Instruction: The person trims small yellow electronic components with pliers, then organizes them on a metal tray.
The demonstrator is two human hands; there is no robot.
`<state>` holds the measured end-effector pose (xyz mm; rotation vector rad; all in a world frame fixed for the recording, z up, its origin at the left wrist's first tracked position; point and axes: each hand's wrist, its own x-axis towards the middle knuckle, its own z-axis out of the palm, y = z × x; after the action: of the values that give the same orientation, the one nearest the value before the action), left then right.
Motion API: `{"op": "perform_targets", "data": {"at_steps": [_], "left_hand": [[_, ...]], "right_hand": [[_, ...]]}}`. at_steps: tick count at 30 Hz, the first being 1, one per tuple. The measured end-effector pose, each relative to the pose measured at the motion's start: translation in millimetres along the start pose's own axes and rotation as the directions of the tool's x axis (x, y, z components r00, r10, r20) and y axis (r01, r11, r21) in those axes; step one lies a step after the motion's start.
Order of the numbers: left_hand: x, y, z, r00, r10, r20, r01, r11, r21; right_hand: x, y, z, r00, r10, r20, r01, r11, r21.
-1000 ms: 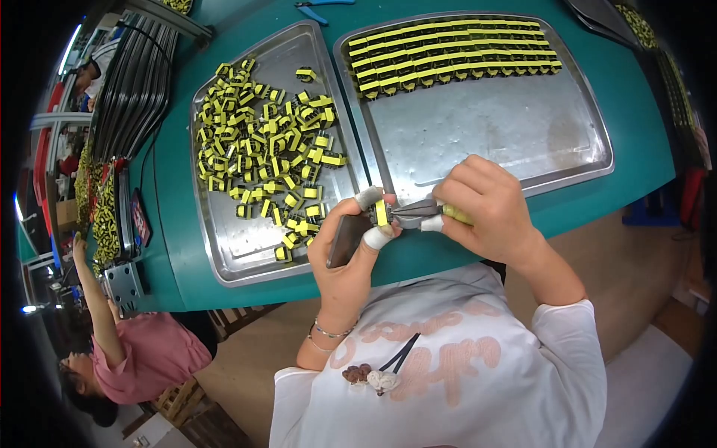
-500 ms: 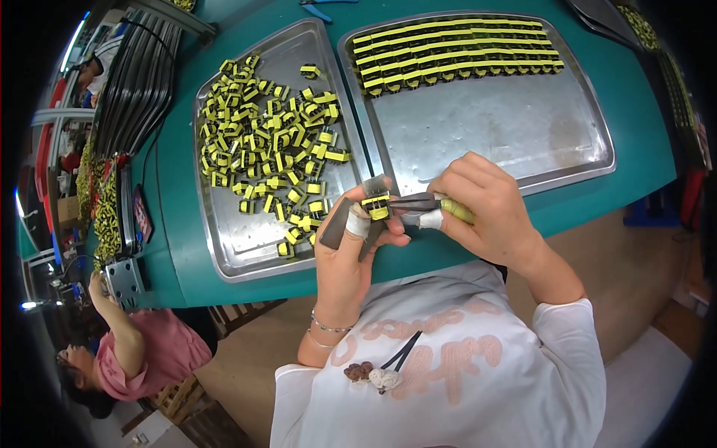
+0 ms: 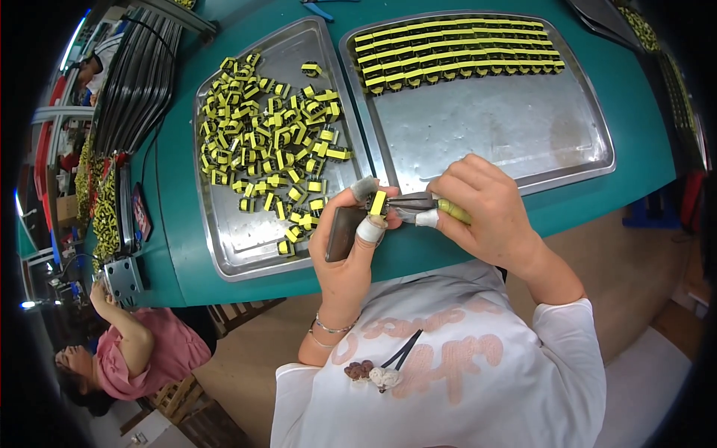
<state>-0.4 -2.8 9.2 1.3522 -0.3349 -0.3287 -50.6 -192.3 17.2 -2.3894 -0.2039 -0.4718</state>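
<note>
Between the taped thumb and fingers of my left hand is a small transformer, black with a yellow tape band. A dark, flat plate-like piece also lies in that hand, against the palm; its kind is unclear. My right hand is closed around needle-nose pliers with a yellow-green grip, its thumb wrapped in white tape. The dark jaws point left and reach the transformer's right side; whether they grip it is too small to tell. Both hands are over the table's near edge.
A metal tray at left holds a loose heap of similar transformers. On the right tray, more stand in tight rows. Blue-handled pliers lie at the far edge. A co-worker in pink sits at left.
My left fingers have turned the transformer, so its yellow band now stands nearly upright. The dark flat piece has shifted with them. The right hand and pliers are almost where they were.
</note>
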Motion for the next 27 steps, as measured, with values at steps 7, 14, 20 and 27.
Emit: {"op": "perform_targets", "data": {"at_steps": [7, 14, 20, 27], "left_hand": [[0, -4, 2, 0.997, 0.07, -0.022, -0.071, 0.997, -0.023], [1, -7, 3, 0.998, 0.042, -0.054, -0.047, 0.994, -0.095], [1, -9, 0, 0.998, 0.049, -0.029, -0.051, 0.994, -0.097], [-2, -14, 4, 0.98, 0.196, -0.034, -0.195, 0.98, 0.033]], "right_hand": [[-5, -5, 7, 0.999, -0.022, -0.032, 0.019, 0.996, -0.093], [0, -7, 4, 0.998, 0.03, -0.051, -0.029, 0.999, 0.013], [2, -6, 5, 0.997, -0.038, -0.071, 0.039, 0.999, 0.007], [-5, -8, 5, 0.997, -0.067, -0.028, 0.062, 0.984, -0.166]]}}
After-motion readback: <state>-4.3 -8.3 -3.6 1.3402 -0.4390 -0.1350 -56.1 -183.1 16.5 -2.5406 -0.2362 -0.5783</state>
